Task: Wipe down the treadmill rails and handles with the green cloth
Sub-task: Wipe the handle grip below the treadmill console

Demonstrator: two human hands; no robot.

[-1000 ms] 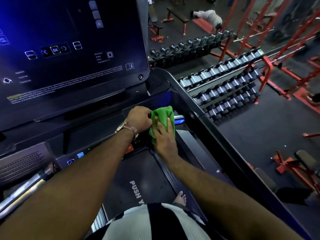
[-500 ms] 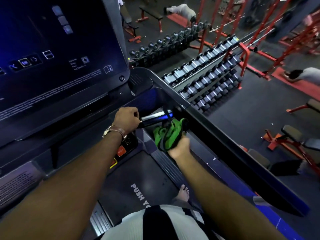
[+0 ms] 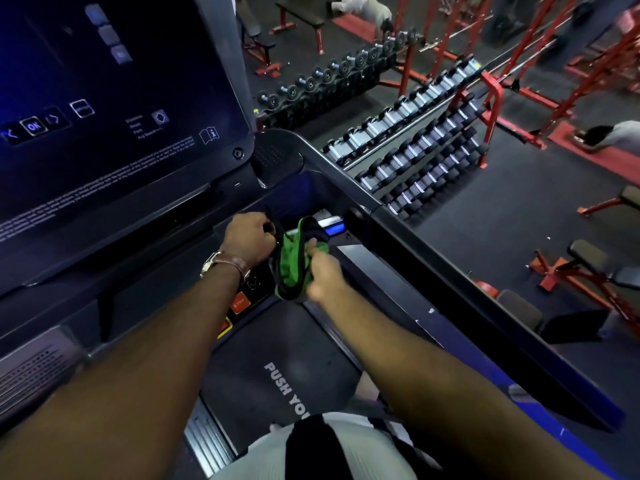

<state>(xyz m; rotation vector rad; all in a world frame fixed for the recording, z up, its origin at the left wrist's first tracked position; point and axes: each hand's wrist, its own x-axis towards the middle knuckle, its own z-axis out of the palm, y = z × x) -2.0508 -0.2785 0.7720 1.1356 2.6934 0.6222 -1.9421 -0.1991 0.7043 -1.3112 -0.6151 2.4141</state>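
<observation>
Mid-wipe at front handle (image 3: 330,226): green cloth (image 3: 292,263) bunched in tight grip of right hand (image 3: 322,270), just beside left hand (image 3: 247,237) curled round that handle (bar mostly hidden); next, probably: spread cloth, draw outward toward side rail (image 3: 433,271).

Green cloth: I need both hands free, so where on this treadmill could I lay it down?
Bare patches: the deck below the STOP button, and the side rail right of the right hand. Crowded: the handle, where the left hand grips and the green cloth bunches.
</observation>
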